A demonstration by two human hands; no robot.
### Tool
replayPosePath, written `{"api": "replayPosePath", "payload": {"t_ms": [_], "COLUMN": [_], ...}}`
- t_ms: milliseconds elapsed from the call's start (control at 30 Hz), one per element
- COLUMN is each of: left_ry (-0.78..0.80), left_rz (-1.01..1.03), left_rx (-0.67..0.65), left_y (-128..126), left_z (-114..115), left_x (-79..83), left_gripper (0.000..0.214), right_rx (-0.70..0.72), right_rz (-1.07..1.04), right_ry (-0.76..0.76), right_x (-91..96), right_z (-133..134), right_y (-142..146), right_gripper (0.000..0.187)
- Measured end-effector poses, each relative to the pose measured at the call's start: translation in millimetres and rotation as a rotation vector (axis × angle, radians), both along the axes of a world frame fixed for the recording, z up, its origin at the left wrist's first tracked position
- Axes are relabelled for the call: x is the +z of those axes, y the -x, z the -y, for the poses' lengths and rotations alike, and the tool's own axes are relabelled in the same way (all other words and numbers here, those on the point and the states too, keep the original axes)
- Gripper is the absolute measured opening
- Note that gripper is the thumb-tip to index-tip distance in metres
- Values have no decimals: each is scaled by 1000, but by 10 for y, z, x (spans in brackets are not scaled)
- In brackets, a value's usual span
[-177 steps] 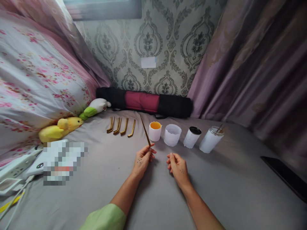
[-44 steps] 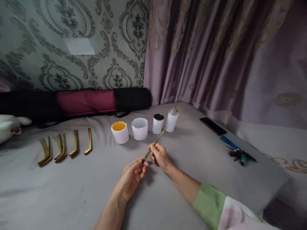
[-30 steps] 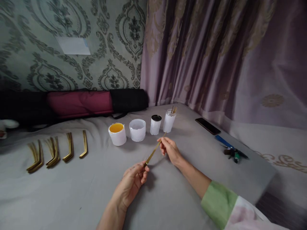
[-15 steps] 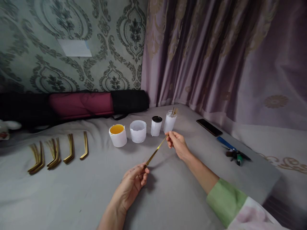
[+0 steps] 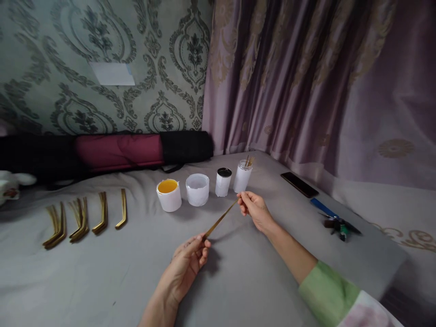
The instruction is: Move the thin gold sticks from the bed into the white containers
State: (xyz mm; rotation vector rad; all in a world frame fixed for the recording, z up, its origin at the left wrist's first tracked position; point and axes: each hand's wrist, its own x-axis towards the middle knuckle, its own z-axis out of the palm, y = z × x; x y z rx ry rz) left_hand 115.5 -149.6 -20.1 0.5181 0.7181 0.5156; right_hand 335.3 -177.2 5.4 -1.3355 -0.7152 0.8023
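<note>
A thin gold-coloured strip (image 5: 220,219) stretches slantwise between my two hands above the grey cloth. My left hand (image 5: 190,259) pinches its lower, wider end between thumb and fingers. At the narrow upper end, my right hand (image 5: 254,208) grips the tip, just in front of a white-wrapped jar (image 5: 242,178) with thin sticks in it. Left of that jar stand a dark-topped white cup (image 5: 223,185), a white tub (image 5: 197,193) and a white tub of yellow stuff (image 5: 169,200).
Bent bundles of gold strips (image 5: 80,222) lie in a row at the left. A phone (image 5: 299,184), a blue-handled tool (image 5: 325,208) and small dark and green items (image 5: 341,227) lie at the right. Behind is a long black and maroon bag (image 5: 119,151).
The view has shifted slightly, so the things sit a little lower and to the right. Both hands keep hold of the strip, which now shows less of a bright glint.
</note>
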Motion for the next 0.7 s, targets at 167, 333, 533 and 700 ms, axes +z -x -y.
{"api": "replayPosePath", "payload": {"t_ms": [167, 333, 533, 700], "left_ry": [14, 42, 88, 92], "left_rz": [-1, 8, 36, 53], "left_rx": [8, 34, 70, 82], "left_y": [10, 29, 42, 34], "left_z": [-12, -48, -92, -112], "left_x": [23, -1, -44, -44], "left_gripper": [22, 25, 22, 22], "right_rx": [-14, -62, -155, -243], "right_rz": [27, 56, 134, 193], "right_ry": [-19, -31, -98, -126], "right_x": [51, 223, 543, 807], "right_z": [-3, 17, 81, 130], "right_y": [-37, -155, -432, -675], "right_gripper": [30, 29, 28, 25]}}
